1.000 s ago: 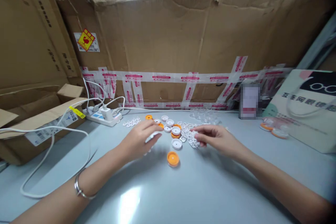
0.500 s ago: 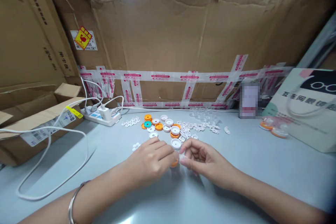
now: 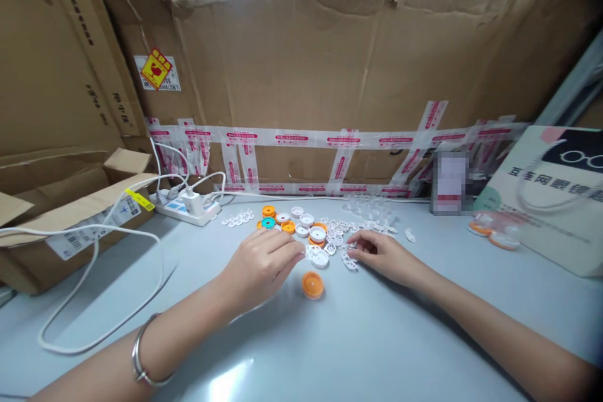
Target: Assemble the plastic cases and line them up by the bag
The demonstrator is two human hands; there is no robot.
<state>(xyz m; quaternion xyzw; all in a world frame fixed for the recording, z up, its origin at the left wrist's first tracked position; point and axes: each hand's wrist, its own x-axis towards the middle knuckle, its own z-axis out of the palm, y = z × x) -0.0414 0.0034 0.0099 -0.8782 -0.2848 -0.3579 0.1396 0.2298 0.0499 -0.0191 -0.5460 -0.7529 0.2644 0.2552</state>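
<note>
My left hand (image 3: 264,262) is closed in a pinch, palm down, at the near side of the pile. At its fingertips is a small white flat piece (image 3: 309,252), its outline blurred, beside a white round cap (image 3: 320,257). An orange round cap (image 3: 313,285) lies alone on the table just below and right of those fingertips. My right hand (image 3: 384,255) has thumb and forefinger closing on the edge of several white openwork pieces (image 3: 349,262); whether one is gripped I cannot make out. More white and orange caps (image 3: 288,227) and a teal cap (image 3: 267,223) lie behind my left hand.
Clear plastic pieces (image 3: 367,206) lie at the back, small white parts (image 3: 238,218) at the left. A power strip (image 3: 200,210) with white cables and an open carton (image 3: 61,201) stand left. A cardboard wall (image 3: 292,75) closes the back. A printed bag (image 3: 546,201) and capped clear pieces (image 3: 504,239) are right.
My hands have moved apart. The right hand went right and back to the white openwork pieces; the left shifted left and back, leaving the orange cap in plain sight on the table.
</note>
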